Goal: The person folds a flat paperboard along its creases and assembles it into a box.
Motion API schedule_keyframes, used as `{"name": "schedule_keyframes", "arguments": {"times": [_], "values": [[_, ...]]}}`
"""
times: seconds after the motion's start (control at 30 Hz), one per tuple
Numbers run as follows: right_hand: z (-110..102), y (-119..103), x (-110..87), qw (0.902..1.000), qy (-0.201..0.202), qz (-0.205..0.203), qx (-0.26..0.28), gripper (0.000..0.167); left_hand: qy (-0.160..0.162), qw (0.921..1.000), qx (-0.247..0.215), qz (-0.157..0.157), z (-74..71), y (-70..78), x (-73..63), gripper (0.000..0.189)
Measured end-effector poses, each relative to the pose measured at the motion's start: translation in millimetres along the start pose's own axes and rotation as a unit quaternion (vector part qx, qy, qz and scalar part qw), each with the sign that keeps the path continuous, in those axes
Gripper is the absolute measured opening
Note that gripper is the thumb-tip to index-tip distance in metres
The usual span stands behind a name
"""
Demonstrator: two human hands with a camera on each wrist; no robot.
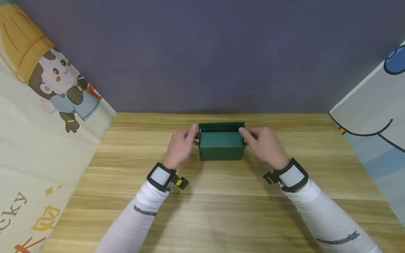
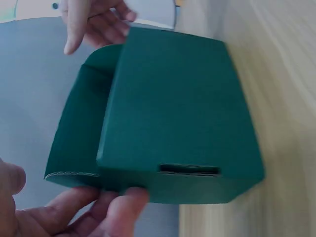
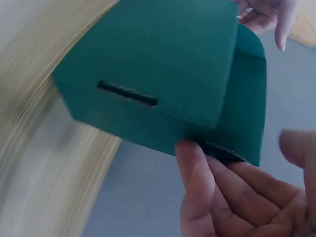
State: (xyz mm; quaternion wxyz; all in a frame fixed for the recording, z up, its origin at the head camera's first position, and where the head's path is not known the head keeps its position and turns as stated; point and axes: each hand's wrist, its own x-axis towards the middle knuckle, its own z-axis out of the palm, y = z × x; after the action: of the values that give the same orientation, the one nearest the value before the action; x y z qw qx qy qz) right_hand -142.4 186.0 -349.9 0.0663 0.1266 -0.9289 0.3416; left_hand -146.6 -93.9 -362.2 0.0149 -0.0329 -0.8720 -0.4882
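Observation:
A small dark green cardboard box [image 1: 221,154] stands on the wooden table between both hands. Its lighter top face [image 1: 221,139] lies toward the front, and a raised flap [image 1: 221,125] rises along the back, leaving a shadowed gap. The left hand [image 1: 181,146] is at the box's left side, fingertips touching that side and thumb held away from it. On the other side, the right hand [image 1: 265,146] touches the right end with its fingers, its thumb also apart in the right wrist view. A narrow slot [image 2: 190,170] shows near the box's edge in the left wrist view.
The light wooden table [image 1: 221,211] ends at a dark grey-blue wall [image 1: 221,56]. Printed cloths with cartoon figures hang at the left [image 1: 38,147] and right [image 1: 373,102]. Both wrists wear black straps with small cameras.

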Motion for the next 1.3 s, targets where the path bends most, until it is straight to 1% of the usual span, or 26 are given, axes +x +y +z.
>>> {"name": "schedule_keyframes", "arguments": {"times": [0.07,0.13,0.17,0.27,0.37,0.47,0.63,0.77,0.87,0.9,1.0,1.1,1.13,1.3], "values": [[-4.5,2.0,3.8,0.9980,-0.022,0.037,0.046,0.066,-0.025,0.9986,-0.028,-0.037,-4.0,2.6,4.8,0.074],[-8.5,3.5,8.0,0.9913,-0.047,0.079,0.094,0.071,-0.047,0.9959,-0.046,-0.063,-7.8,5.6,9.3,0.075],[-10.0,4.5,10.4,0.9866,-0.058,0.098,0.116,0.074,-0.055,0.9946,-0.051,-0.071,-9.4,6.7,11.3,0.074],[-13.0,6.5,16.0,0.9720,-0.088,0.137,0.170,0.079,-0.074,0.9918,-0.056,-0.088,-12.5,9.4,15.6,0.070],[-14.4,8.3,19.1,0.9621,-0.105,0.155,0.199,0.078,-0.085,0.9895,-0.064,-0.097,-14.0,9.9,18.3,0.066],[-15.7,10.0,19.9,0.9558,-0.116,0.162,0.217,0.072,-0.096,0.9874,-0.082,-0.096,-15.0,10.1,19.4,0.064],[-18.7,12.1,18.7,0.9517,-0.127,0.163,0.227,0.067,-0.113,0.9835,-0.106,-0.094,-17.2,9.2,19.8,0.059],[-20.4,12.8,17.2,0.9486,-0.138,0.159,0.236,0.066,-0.120,0.9813,-0.114,-0.098,-18.5,7.4,18.9,0.056],[-21.0,14.3,16.5,0.9445,-0.148,0.158,0.247,0.063,-0.124,0.9801,-0.121,-0.097,-19.2,6.7,17.9,0.056],[-21.4,14.8,16.3,0.9442,-0.150,0.156,0.248,0.062,-0.127,0.9793,-0.122,-0.100,-20.7,10.5,16.2,0.055],[-22.5,15.5,15.7,0.9418,-0.157,0.154,0.254,0.059,-0.136,0.9777,-0.126,-0.100,-22.2,10.1,15.2,0.053],[-23.1,16.3,14.9,0.9390,-0.165,0.156,0.259,0.058,-0.150,0.9760,-0.123,-0.099,-23.9,8.6,14.3,0.051],[-23.1,16.9,14.7,0.9374,-0.168,0.156,0.262,0.057,-0.152,0.9759,-0.123,-0.097,-23.3,4.1,15.6,0.052],[-23.1,21.6,12.7,0.9301,-0.192,0.158,0.270,0.058,-0.170,0.9714,-0.131,-0.101,-24.5,1.1,14.9,0.054]]}}
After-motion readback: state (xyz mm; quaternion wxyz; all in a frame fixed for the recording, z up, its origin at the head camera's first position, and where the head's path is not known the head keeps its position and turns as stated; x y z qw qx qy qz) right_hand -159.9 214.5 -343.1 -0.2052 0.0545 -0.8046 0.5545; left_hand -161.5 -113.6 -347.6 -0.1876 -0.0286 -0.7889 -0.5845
